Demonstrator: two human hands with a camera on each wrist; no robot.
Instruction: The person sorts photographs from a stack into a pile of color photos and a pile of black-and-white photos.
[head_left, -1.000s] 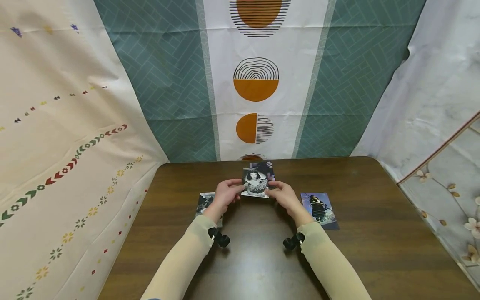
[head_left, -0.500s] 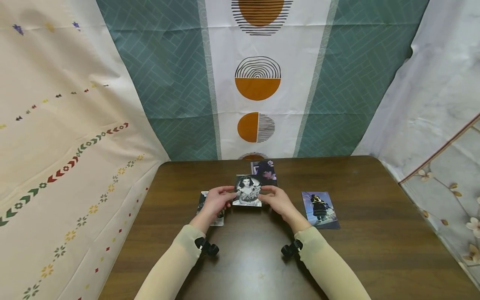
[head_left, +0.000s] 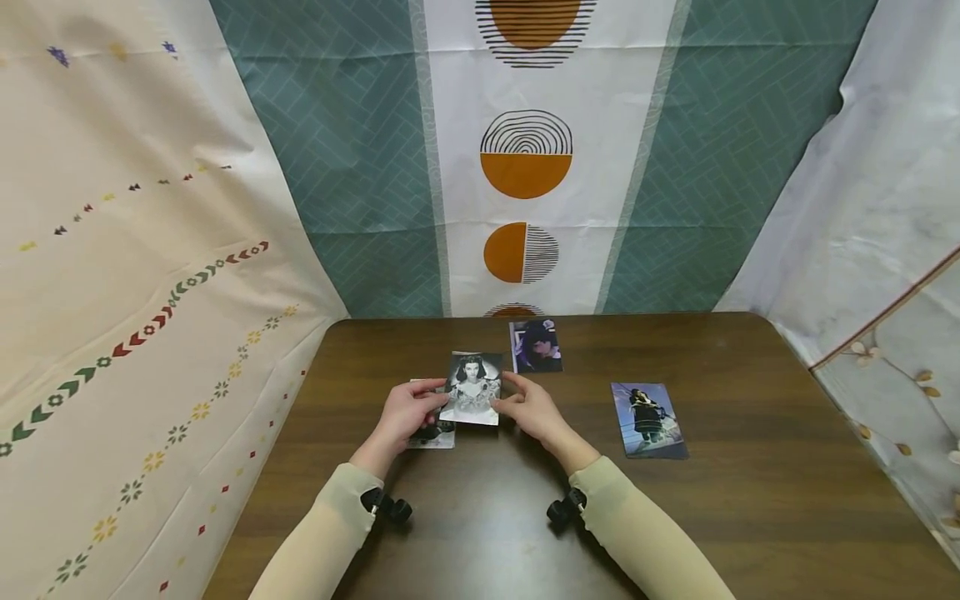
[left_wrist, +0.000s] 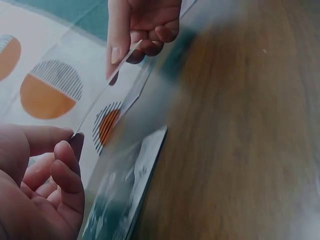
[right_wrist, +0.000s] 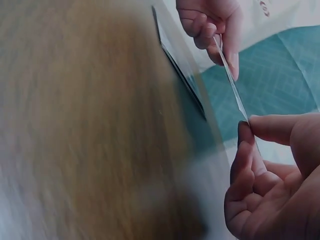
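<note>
A black-and-white photo print (head_left: 472,390) of a figure in a dress is held up between my two hands. My left hand (head_left: 405,410) pinches its left edge between thumb and fingers. At the right edge my right hand (head_left: 531,408) does the same. Both wrist views show the photo nearly edge-on and raised above the table, as in the left wrist view, where the thin photo (left_wrist: 102,92) spans the two hands. Another black-and-white photo (head_left: 438,442) lies beneath on the table, partly covered by the held one and my left hand.
On the brown wooden table (head_left: 480,533) lie a dark purple photo (head_left: 536,346) near the back edge and a blue-toned photo (head_left: 647,417) to the right. Patterned cloths hang behind the table, with a cream cloth (head_left: 150,292) at the left.
Both hands have carried the photo left and toward the person, off the purple photo, which now shows fully. It now overlaps the left photo. The head view has shifted slightly.
</note>
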